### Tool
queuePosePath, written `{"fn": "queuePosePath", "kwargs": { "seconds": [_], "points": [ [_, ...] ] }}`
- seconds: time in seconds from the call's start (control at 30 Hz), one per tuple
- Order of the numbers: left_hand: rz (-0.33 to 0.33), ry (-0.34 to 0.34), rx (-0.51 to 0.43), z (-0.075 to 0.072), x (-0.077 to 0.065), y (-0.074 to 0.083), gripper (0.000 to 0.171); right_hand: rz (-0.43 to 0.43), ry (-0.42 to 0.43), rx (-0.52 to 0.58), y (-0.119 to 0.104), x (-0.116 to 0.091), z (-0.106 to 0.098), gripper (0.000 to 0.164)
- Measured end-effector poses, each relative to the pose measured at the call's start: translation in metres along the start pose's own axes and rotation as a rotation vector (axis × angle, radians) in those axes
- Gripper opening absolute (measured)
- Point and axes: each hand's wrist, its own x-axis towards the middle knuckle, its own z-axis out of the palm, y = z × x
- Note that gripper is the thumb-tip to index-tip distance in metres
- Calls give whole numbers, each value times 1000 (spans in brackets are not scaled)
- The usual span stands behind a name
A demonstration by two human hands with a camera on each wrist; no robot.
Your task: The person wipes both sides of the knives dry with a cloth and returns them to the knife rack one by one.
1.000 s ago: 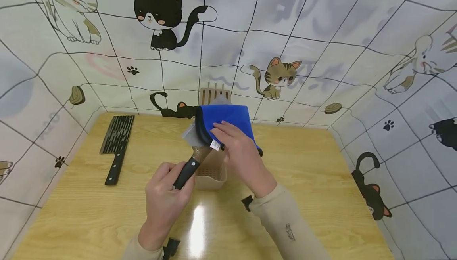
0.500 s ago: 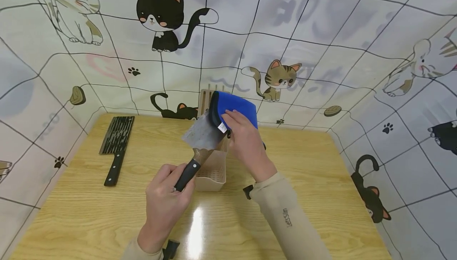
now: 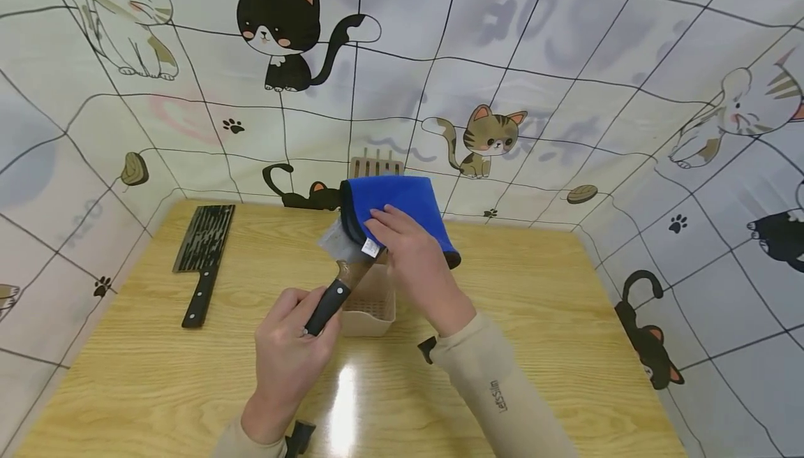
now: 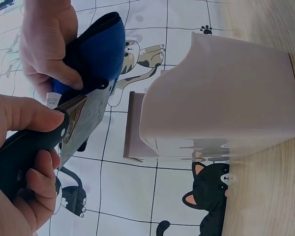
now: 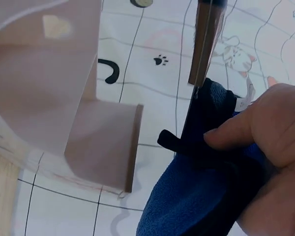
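Note:
My left hand [image 3: 292,346] grips the black riveted handle of a cleaver [image 3: 331,304], whose broad grey blade points away and up. Folded over that blade is a blue cloth [image 3: 402,200] with black edging and a white tag. My right hand [image 3: 421,269] pinches the cloth against the blade, fingers on top; the right wrist view shows the thumb [image 5: 231,132] on the near side. Most of the blade is hidden beneath the cloth, but its lower left corner shows. In the left wrist view, the bare grey blade [image 4: 91,130] sticks out below the cloth.
Below the cleaver stands a beige knife holder [image 3: 370,322] with a slotted back part [image 3: 377,167]. A second cleaver [image 3: 204,262], with a black-streaked blade, lies on the left of the wooden table [image 3: 534,346]. Cat-patterned sheeting rises behind and at both sides.
The right hand slid the cloth up and right along the blade, baring much of it, then brought it back down and left over it. The left hand stays nearly still on the handle.

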Motion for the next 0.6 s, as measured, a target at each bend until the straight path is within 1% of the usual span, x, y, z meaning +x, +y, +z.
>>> {"fn": "queuePosePath", "kwargs": {
  "seconds": [0.17, 0.27, 0.47, 0.6],
  "points": [
    [15, 1, 19, 0, 0, -1, 19, -57, -33, 11, -10, -3, -2, 55],
    [8, -9, 21, -1, 0, 0, 19, -91, -54, 10, -15, -4, -3, 55],
    [2, -39, 35, -2, 1, 1, 16, -117, -58, 22, -24, -8, -6, 55],
    [-3, -36, 23, -2, 1, 2, 17, -122, -55, 30, -26, -8, -8, 53]
  ]
}}
